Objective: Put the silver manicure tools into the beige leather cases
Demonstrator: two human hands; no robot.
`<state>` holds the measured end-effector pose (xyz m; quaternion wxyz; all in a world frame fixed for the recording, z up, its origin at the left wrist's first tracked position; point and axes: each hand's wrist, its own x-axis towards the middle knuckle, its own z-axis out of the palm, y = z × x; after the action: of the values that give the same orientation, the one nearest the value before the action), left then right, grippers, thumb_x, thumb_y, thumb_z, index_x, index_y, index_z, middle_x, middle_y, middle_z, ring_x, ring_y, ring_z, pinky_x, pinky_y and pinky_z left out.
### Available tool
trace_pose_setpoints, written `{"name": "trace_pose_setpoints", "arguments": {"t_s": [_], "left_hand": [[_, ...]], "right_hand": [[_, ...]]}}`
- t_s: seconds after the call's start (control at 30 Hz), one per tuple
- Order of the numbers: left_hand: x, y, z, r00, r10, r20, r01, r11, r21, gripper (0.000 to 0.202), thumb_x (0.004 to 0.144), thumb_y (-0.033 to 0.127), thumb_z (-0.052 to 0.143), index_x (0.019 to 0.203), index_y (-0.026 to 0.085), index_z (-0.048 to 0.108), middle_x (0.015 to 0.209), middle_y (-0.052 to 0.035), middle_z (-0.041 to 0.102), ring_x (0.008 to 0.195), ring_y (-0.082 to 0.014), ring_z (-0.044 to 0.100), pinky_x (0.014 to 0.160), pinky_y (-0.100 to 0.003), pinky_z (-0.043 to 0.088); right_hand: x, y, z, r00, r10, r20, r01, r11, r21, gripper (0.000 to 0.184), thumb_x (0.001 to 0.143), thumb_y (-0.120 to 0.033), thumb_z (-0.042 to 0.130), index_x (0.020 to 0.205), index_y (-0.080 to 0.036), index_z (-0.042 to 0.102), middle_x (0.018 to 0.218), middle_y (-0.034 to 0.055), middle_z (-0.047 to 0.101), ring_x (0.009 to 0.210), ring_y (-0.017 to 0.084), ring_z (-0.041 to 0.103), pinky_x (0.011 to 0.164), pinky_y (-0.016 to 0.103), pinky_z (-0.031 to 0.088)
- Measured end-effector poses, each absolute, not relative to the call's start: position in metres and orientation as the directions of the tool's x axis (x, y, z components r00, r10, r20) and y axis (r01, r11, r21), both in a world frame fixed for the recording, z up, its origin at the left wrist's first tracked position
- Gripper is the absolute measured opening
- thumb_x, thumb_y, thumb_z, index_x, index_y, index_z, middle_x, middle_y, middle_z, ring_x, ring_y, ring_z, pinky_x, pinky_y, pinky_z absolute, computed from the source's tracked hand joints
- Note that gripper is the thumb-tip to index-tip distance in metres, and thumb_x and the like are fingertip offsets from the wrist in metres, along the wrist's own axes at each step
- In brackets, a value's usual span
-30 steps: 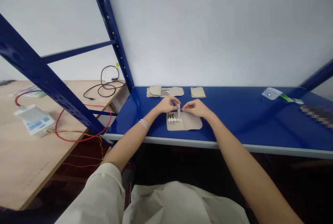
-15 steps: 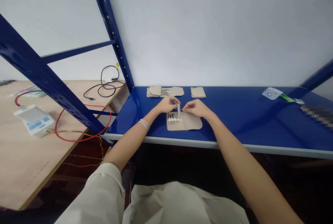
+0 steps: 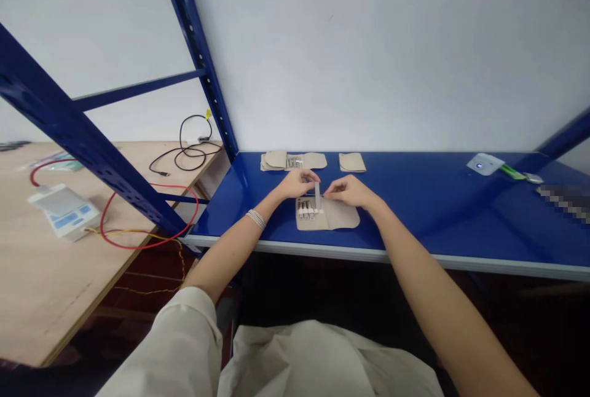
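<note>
A beige manicure case (image 3: 343, 214) lies unfolded near the front edge of the blue table. Several small metal tools (image 3: 305, 209) sit under a white band in its left half. My left hand (image 3: 297, 184) is closed at the fingertips on the upper end of a flat grey strip that looks like a nail file (image 3: 317, 195). This strip stands upright, its lower end at the band. My right hand (image 3: 349, 191) is pinched just right of the strip, by the case's far edge; what lies between its fingertips is too small to make out.
Farther back lie another unfolded case (image 3: 314, 160), folded beige cases (image 3: 275, 160) and a single folded case (image 3: 352, 162). A white device (image 3: 485, 164) with a green strap is at the right. Blue rack posts (image 3: 198, 47) flank a wooden table (image 3: 27, 286) with a white instrument (image 3: 64, 212) and cables.
Both hands stay almost where they were at the case, and the upright strip has barely shifted. The camera view has moved very slightly.
</note>
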<state>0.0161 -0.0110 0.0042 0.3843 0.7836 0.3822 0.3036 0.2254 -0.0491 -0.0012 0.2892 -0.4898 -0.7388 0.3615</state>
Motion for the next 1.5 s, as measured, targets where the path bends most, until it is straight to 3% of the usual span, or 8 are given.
{"name": "trace_pose_setpoints", "arguments": {"t_s": [0.57, 0.8, 1.03, 1.5], "left_hand": [[0.017, -0.014, 0.005, 0.485, 0.852, 0.197, 0.301, -0.375, 0.877, 0.016, 0.074, 0.011, 0.061, 0.087, 0.007, 0.069, 0.070, -0.0020, 0.064, 0.046, -0.0056, 0.050, 0.048, -0.019, 0.040], [0.015, -0.013, 0.009, 0.419, 0.878, 0.231, 0.224, -0.347, 0.911, 0.014, 0.075, 0.010, 0.059, 0.086, 0.008, 0.068, 0.064, 0.0007, 0.060, 0.043, -0.0055, 0.048, 0.046, -0.019, 0.037], [0.014, -0.011, 0.010, 0.395, 0.891, 0.223, 0.159, -0.305, 0.939, 0.018, 0.074, 0.013, 0.059, 0.088, 0.007, 0.069, 0.048, 0.0052, 0.051, 0.040, -0.0064, 0.043, 0.046, -0.020, 0.032], [0.012, -0.017, 0.018, 0.462, 0.862, 0.211, 0.096, -0.285, 0.954, 0.012, 0.072, 0.018, 0.062, 0.081, 0.010, 0.065, 0.049, 0.0054, 0.051, 0.040, -0.0051, 0.043, 0.046, -0.019, 0.031]], "right_hand": [[0.226, -0.055, 0.008, -0.413, 0.911, -0.021, 0.562, 0.237, -0.792, 0.016, 0.064, -0.031, 0.075, 0.074, -0.019, 0.080, 0.073, 0.0027, 0.075, 0.069, 0.016, 0.061, 0.066, 0.026, 0.045], [0.226, -0.055, 0.008, -0.421, 0.907, -0.017, 0.565, 0.248, -0.787, 0.016, 0.066, -0.032, 0.074, 0.073, -0.019, 0.080, 0.070, 0.0019, 0.073, 0.066, 0.015, 0.059, 0.064, 0.026, 0.045], [0.225, -0.052, 0.003, -0.358, 0.932, 0.053, 0.573, 0.264, -0.776, 0.019, 0.068, -0.032, 0.071, 0.075, -0.017, 0.079, 0.066, 0.0032, 0.071, 0.059, 0.014, 0.056, 0.057, 0.026, 0.042], [0.223, -0.050, 0.002, -0.122, 0.964, 0.238, 0.577, 0.264, -0.773, 0.028, 0.069, -0.041, 0.071, 0.078, -0.015, 0.077, 0.067, 0.0055, 0.070, 0.056, 0.014, 0.053, 0.054, 0.027, 0.040]]}}
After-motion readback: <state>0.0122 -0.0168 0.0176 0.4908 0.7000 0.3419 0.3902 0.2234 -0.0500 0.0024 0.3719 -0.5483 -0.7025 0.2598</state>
